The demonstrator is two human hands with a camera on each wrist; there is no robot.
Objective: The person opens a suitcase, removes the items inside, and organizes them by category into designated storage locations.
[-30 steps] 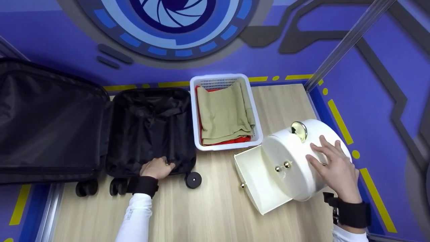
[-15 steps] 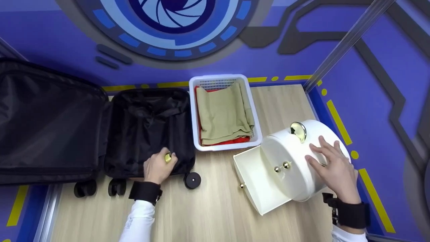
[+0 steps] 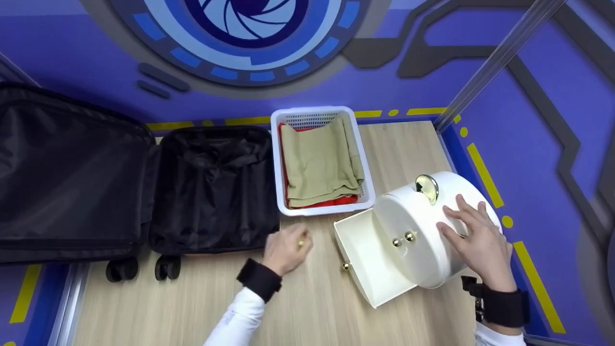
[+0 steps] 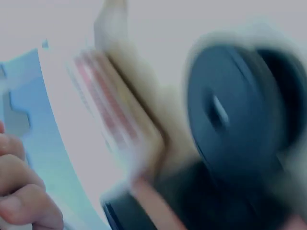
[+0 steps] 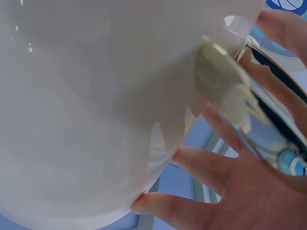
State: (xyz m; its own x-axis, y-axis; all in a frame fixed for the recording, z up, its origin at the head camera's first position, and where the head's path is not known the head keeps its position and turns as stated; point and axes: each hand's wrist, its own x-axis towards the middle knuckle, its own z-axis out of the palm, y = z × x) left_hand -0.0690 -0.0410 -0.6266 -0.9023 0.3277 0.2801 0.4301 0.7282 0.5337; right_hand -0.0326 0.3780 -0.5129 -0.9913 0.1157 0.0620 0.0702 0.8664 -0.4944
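Note:
In the head view my left hand is over the table, just right of the black suitcase's front corner. Its fingers are curled round a small yellow object, mostly hidden; its kind cannot be made out. The left wrist view is blurred and shows curled fingers at the left edge and a suitcase wheel. My right hand, fingers spread, rests on the curved side of a white rounded storage box with gold knobs. One drawer of that box is pulled out, with bare inner surfaces showing.
A white basket with folded khaki cloth over red cloth stands between suitcase and storage box. The suitcase lies open, its lid at the left. Purple walls bound the wooden table behind and to the right.
My left hand has lifted from the suitcase's front edge with the small yellow object and moved right, past the suitcase corner. My right hand has stayed on the storage box.

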